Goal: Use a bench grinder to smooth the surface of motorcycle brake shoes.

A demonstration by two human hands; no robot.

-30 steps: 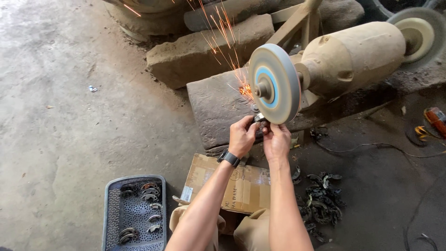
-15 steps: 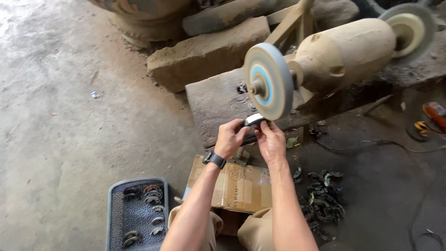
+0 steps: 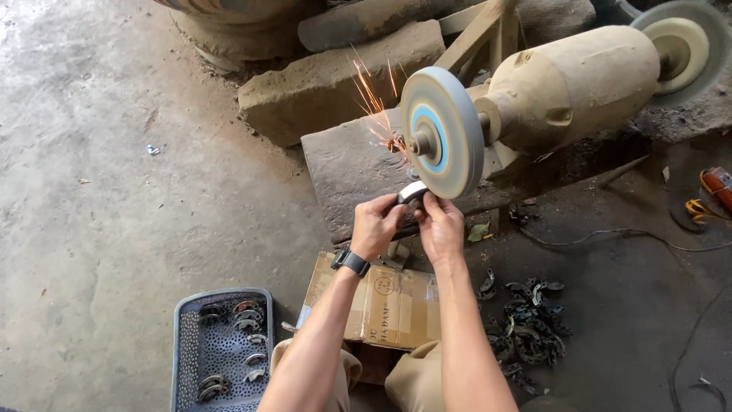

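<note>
A blue basket [image 3: 221,347] of curved metal parts sits by my left knee, a cardboard box [image 3: 381,301] just ahead. My left hand [image 3: 375,226] and right hand [image 3: 441,227] have their fingers clamped on a curved metal piece [image 3: 412,191], pressed against the grinding wheel [image 3: 442,131], sparks [image 3: 374,103] flying beyond.

Daylight, bright and even; strongest on the concrete floor [image 3: 114,191] far left of the grips, nearly washed out at the top-left corner. Ground right of the grips darker, shaded. Shadows soft. Orange sparks [image 3: 377,107] just above the grips streak. Focus sharp throughout; slight wide-angle bending at edges.
</note>
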